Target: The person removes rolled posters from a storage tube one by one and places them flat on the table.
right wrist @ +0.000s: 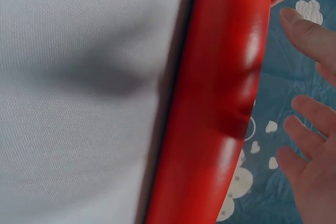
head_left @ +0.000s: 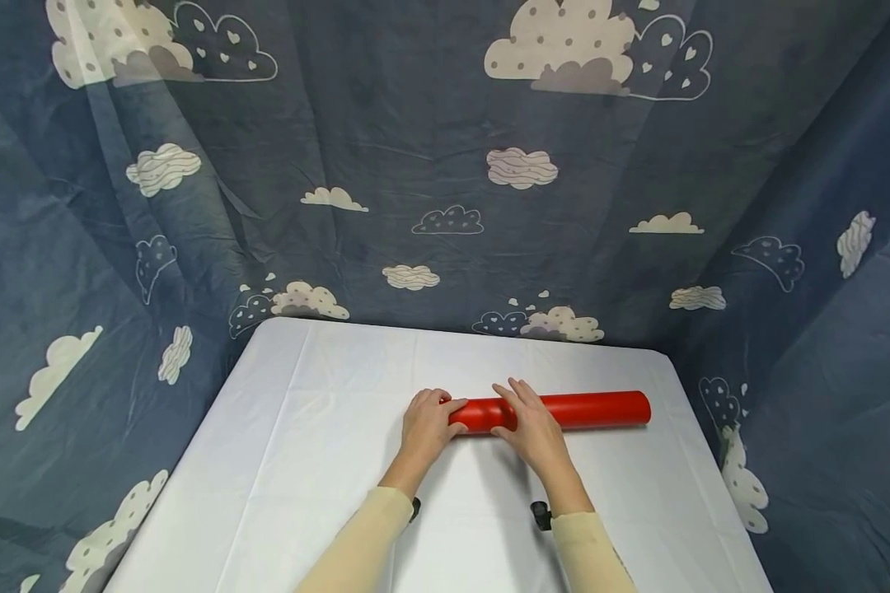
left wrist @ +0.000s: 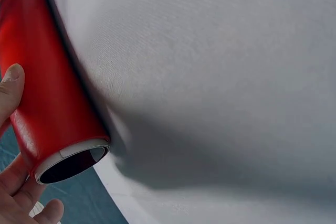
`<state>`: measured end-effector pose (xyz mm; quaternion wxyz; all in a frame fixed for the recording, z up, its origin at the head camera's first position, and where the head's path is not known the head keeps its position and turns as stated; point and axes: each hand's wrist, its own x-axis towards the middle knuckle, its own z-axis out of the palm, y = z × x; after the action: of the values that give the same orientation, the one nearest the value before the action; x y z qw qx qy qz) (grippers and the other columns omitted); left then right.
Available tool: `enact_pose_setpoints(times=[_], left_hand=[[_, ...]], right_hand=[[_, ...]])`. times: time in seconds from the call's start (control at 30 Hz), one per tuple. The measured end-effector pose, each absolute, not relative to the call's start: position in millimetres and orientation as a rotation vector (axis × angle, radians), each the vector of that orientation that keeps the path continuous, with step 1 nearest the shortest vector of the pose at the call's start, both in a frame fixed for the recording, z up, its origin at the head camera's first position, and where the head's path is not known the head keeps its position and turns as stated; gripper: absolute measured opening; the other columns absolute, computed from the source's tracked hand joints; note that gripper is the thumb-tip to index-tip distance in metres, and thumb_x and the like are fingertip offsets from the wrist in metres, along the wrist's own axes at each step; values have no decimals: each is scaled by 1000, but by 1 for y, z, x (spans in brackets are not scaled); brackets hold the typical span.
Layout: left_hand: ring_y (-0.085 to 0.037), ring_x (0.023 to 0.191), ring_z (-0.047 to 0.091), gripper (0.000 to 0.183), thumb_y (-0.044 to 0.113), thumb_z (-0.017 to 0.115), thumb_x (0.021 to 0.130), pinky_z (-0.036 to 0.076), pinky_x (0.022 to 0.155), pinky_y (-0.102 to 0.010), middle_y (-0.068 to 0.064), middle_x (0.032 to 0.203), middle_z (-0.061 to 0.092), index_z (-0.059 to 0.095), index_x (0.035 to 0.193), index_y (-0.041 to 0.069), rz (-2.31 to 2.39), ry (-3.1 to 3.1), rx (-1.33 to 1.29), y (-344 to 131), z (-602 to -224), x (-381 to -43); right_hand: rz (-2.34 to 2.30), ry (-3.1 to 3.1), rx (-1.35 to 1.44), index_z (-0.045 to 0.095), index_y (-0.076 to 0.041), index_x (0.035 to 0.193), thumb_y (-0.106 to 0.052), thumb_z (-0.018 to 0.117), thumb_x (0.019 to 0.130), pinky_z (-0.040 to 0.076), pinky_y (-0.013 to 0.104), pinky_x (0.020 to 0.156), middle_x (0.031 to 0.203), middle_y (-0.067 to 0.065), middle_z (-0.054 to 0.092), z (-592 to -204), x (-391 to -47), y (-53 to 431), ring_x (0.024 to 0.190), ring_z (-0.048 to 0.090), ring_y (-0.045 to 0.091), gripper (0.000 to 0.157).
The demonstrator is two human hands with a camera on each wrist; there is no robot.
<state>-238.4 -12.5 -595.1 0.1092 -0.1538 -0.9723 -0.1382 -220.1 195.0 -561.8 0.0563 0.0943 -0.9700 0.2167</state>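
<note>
A red roll (head_left: 597, 410), a smooth sheet wound into a hollow tube, lies crosswise on the white table (head_left: 326, 428). My left hand (head_left: 424, 424) grips its left end. In the left wrist view, the thumb (left wrist: 11, 85) presses the side of the red roll (left wrist: 52, 87) while the fingers reach round behind its open end, where a pale layered edge shows. My right hand (head_left: 536, 428) is over the middle of the roll, thumb and fingers spread. The right wrist view shows the right hand's fingers (right wrist: 315, 140) loosely extended, with a gap between them and the red roll (right wrist: 210, 98).
A dark blue curtain (head_left: 415, 148) with printed clouds hangs behind the table and along both sides. The white tablecloth has faint fold lines. Dark straps with small black devices are on both wrists, below beige sleeves (head_left: 589, 548).
</note>
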Motion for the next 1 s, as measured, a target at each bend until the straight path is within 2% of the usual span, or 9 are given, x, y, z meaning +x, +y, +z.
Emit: enact_pose_setpoints(times=[0.3, 0.5, 1.0], left_hand=[[-19, 112, 62, 46, 46, 87, 84, 50, 109, -34, 1, 116, 72, 79, 127, 33, -371, -2843, -477, -10, -595, -237], [-19, 114, 62, 46, 47, 85, 86, 48, 112, -35, 1, 118, 72, 78, 129, 33, -361, -2864, -482, -8, -594, -239], [-19, 112, 64, 46, 48, 85, 85, 48, 113, -35, 1, 116, 73, 78, 128, 33, -315, -2841, -486, -5, -597, -241]], right_hand=[[673, -2969, 320, 56, -23, 155, -20, 95, 79, 48, 65, 114, 164, 15, 49, -567, -220, 190, 154, 42, 40, 85], [674, -2996, 341, 53, -25, 157, -22, 95, 79, 44, 67, 117, 165, 15, 48, -571, -222, 187, 155, 41, 41, 89], [590, -2993, 429, 57, -23, 153, -22, 98, 75, 34, 64, 126, 157, 16, 57, -586, -228, 179, 149, 49, 41, 88]])
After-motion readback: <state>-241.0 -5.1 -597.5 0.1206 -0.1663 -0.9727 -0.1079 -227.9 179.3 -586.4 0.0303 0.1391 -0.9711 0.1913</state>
